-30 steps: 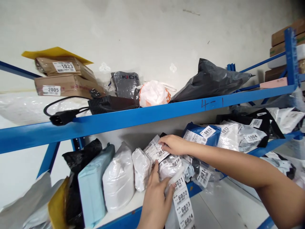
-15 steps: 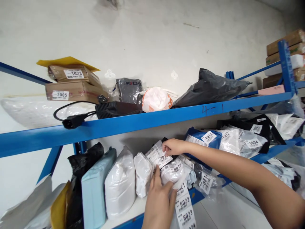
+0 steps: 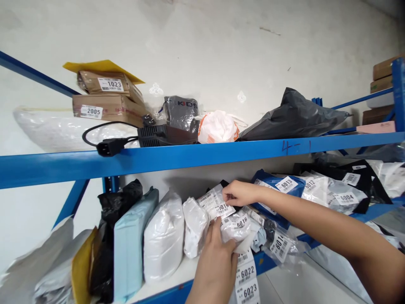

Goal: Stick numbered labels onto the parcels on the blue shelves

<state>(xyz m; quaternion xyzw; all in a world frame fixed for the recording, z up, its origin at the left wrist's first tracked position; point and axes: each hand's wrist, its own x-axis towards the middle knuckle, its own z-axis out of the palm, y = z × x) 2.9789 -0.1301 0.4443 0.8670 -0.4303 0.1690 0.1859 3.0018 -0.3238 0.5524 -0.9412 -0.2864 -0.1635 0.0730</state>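
My right hand (image 3: 239,193) has its fingers curled in a pinch at the right edge of a white labelled parcel (image 3: 213,202), whose sticker number is partly hidden. Below it, my left hand (image 3: 218,257) reaches up with its index finger touching the parcel's lower edge. A strip of numbered labels (image 3: 246,272), showing 6022 and 6023, hangs down beside my left thumb, gripped in that hand. Close by lie a clear-wrapped parcel marked 6016 (image 3: 236,226) and a clear bag marked 6014 (image 3: 280,245).
A blue shelf beam (image 3: 190,154) crosses above my hands. To the left stand a white bag (image 3: 164,236), a light blue parcel (image 3: 131,249) and a black bag (image 3: 118,200). On the right lie a blue parcel marked 6013 (image 3: 299,192) and one marked 6004 (image 3: 344,196).
The whole view has shifted, so shelf and parcels appear slightly farther right. Both hands stay at the same labelled parcel, and more of its sticker number shows beside my right fingers.
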